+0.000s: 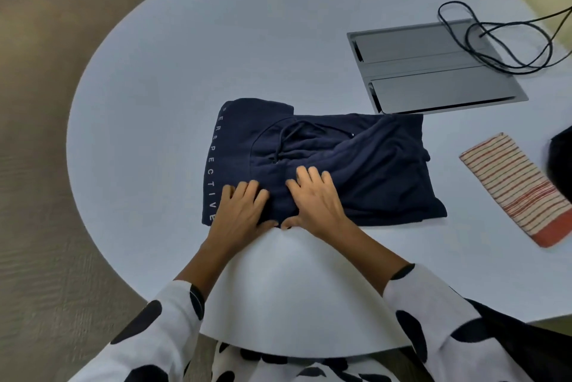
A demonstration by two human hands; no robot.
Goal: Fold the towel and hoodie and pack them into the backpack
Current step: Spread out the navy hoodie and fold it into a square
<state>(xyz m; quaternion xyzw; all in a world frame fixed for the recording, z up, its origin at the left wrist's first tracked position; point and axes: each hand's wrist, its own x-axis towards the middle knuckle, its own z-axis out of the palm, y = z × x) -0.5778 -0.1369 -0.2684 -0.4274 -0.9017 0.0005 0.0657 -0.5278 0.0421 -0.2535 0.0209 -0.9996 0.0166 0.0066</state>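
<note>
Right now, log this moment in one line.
hoodie: part-folded | left hand, right hand: flat on hoodie | towel: folded, right of it

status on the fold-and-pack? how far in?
Done: the striped beige-and-orange towel lies folded on the white table. In hand: the navy blue hoodie is folded to a rough rectangle, with the left hand and right hand pressing flat on its near edge. Left: packing both; only a dark shape at the right edge, possibly the backpack, shows.

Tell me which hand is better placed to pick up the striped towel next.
Probably the right hand: the striped towel lies on its side of the hoodie, while the left hand rests farther away.
</note>
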